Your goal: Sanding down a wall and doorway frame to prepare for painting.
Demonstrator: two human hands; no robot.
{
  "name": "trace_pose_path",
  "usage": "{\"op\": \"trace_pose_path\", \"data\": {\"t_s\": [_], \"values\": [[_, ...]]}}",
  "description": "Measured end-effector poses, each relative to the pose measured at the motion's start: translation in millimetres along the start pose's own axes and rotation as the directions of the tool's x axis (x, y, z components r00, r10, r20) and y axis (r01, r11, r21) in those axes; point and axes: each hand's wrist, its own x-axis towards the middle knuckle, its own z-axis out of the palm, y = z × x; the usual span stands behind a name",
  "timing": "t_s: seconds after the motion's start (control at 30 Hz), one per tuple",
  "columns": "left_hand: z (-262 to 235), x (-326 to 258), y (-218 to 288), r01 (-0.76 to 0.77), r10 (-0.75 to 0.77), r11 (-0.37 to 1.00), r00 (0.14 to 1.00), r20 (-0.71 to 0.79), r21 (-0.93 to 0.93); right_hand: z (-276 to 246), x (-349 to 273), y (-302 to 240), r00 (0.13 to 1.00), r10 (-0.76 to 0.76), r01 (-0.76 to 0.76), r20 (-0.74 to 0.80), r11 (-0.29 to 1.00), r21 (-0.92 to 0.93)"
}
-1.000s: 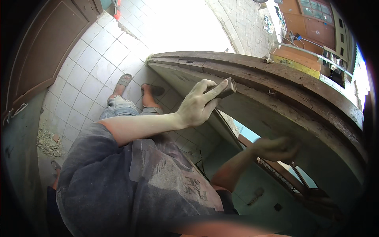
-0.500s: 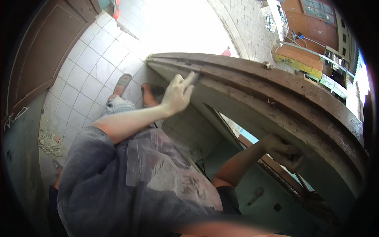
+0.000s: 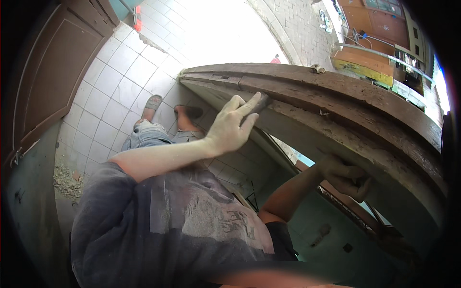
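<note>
Dark block (image 3: 260, 104): between our fingers and thumb, at the edge of the brown wooden frame (image 3: 365, 115); our fingers hide part of it.
Left hand (image 3: 234, 126): pinching the dark block — forefinger laid nearly straight along it, thumb opposite, another finger bent.
Right hand (image 3: 345, 176): fingers loosely curled, in shade beside the brown wooden frame; we cannot tell whether it grips anything.
Shirt lettering (image 3: 242, 223): large dark characters on the pale print of our dusty shirt (image 3: 120, 221), partly lost in the folds.
Frame: long, grooved and chipped, reaching from near our feet across to the right — it stands between us and the paved street (image 3: 300, 41).
Feet: in sandals (image 3: 153, 102), on white floor tiles (image 3: 115, 91).
Rubble (image 3: 67, 181): heaped at our left, a reddish piece in it.
Brown door (image 3: 57, 72): panelled, upper left.
Across the street: an orange building (image 3: 382, 24), with a pale pipe (image 3: 384, 58) before it.
</note>
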Motion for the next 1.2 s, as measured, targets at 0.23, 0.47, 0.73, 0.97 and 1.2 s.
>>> {"op": "trace_pose_path", "data": {"t_s": [0.23,0.47,0.73,0.97,1.2], "values": [[6,-1,39,-0.070,0.070,0.998,0.995,0.064,-0.004,-3,-7,0,0.997,0.061,-0.060,0.038,0.998,-0.018],[6,-2,49,-0.062,0.062,0.998,0.998,0.017,-0.028,-11,-14,0,0.990,0.136,-0.135,0.039,0.990,-0.043],[6,-4,-35,0.127,-0.119,0.972,0.992,-0.051,0.197,-8,-21,2,0.994,0.087,-0.086,0.065,0.996,-0.011],[9,17,-36,-0.053,0.066,0.989,0.994,-0.089,0.141,11,-18,2,0.995,0.090,-0.089,0.042,0.996,-0.013],[3,9,13,-0.233,0.233,0.971,0.973,0.001,0.059,-4,-28,2,0.995,0.100,-0.102,-0.025,0.988,-0.116]]}}
